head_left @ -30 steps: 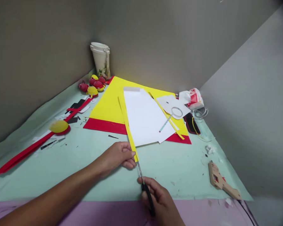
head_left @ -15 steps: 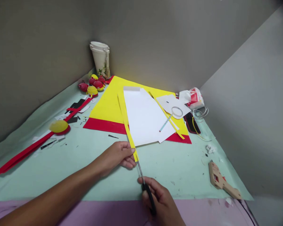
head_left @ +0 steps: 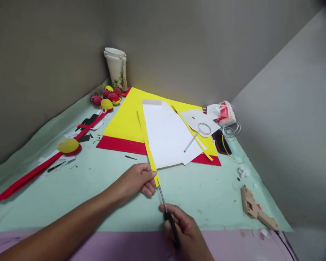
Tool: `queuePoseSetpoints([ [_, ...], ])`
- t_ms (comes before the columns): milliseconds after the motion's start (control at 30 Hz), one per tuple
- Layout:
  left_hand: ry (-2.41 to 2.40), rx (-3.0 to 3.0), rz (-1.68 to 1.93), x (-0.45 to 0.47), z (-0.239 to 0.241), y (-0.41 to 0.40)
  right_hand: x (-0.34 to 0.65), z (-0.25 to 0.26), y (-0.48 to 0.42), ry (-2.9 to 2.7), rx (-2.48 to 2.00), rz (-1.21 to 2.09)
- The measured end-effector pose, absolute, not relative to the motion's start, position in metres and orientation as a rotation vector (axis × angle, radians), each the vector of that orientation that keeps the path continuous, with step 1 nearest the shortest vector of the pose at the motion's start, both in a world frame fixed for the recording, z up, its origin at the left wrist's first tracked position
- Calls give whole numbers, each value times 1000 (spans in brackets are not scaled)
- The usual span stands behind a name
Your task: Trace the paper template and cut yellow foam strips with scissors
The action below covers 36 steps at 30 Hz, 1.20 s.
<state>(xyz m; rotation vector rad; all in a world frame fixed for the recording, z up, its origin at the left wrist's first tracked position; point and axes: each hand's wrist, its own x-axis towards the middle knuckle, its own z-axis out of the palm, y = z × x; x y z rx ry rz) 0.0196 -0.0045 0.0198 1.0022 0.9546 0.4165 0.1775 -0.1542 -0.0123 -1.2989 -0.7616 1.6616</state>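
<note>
My left hand (head_left: 137,181) pinches the near end of a long yellow paper strip (head_left: 146,145) that runs away from me beside a white sheet (head_left: 168,136). My right hand (head_left: 186,232) grips black-handled scissors (head_left: 167,214), whose blades point up at the strip's near end, right by my left fingertips. The white sheet lies on a big yellow sheet (head_left: 125,121) with a red sheet (head_left: 119,145) under it.
A pale green mat (head_left: 214,195) covers the surface. A paper cup (head_left: 116,69) and red-yellow paper balls (head_left: 107,98) sit at the back. A glue gun (head_left: 256,210) lies at the right; a phone (head_left: 221,141), tape ring (head_left: 204,129) and pen (head_left: 190,142) beyond it. Red strips (head_left: 29,175) lie left.
Almost nothing has moved; both hands stay at the strip's near end, with the scissors' blades held at the same spot.
</note>
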Motion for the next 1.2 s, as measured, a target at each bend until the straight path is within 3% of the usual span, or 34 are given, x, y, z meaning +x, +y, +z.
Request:
queuePoseSetpoints([
  [1200, 971, 987, 425, 21, 21, -5, 174, -6, -153, -749, -1288, 1672],
])
